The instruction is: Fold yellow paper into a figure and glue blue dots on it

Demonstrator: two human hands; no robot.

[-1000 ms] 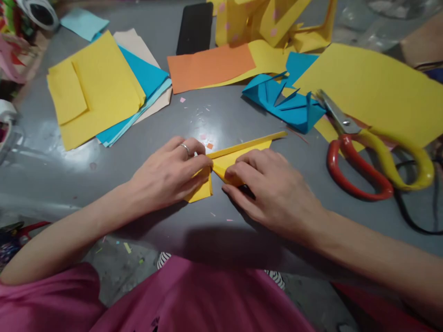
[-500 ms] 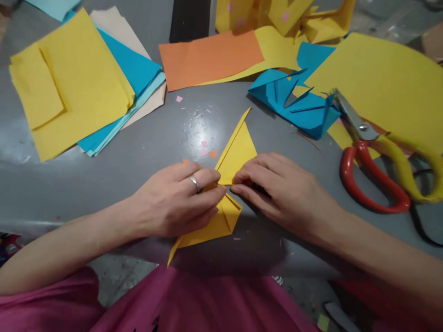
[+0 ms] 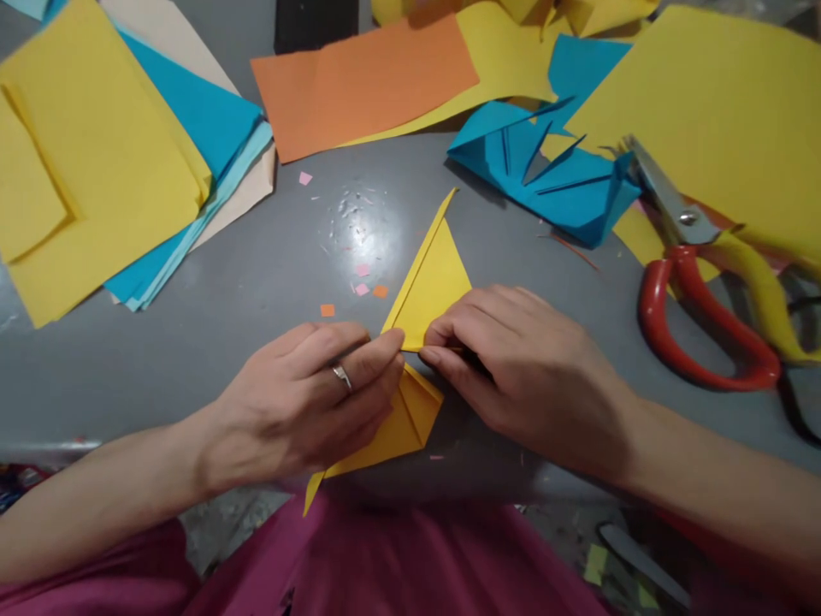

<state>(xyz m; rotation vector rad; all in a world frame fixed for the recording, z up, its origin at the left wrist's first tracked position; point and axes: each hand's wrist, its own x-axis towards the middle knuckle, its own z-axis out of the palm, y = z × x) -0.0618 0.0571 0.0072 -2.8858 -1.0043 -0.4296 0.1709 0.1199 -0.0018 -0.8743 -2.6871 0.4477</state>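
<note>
A folded piece of yellow paper [image 3: 431, 287] lies near the table's front edge. Its upper part is a triangle with a narrow folded strip along the left side; the lower part spreads out beneath my left hand. My left hand [image 3: 324, 393], with a ring on one finger, pinches the paper at its middle and hides part of it. On the other side, my right hand [image 3: 513, 364] pinches the lower right of the upper triangle between thumb and curled fingers. The two hands' fingertips are close together but apart.
Scissors [image 3: 689, 248] with red and yellow handles lie at the right, beside a slit blue paper piece [image 3: 552, 184]. A stack of coloured paper [image 3: 121, 145] sits at the left. An orange sheet [image 3: 365, 85] lies at the back. Small scraps [image 3: 327, 310] dot the grey table [image 3: 160, 368].
The view has shifted a little, so the things at the back sit higher and the paper stack farther left. My left hand has drawn slightly left and down; both hands keep pinching the yellow paper.
</note>
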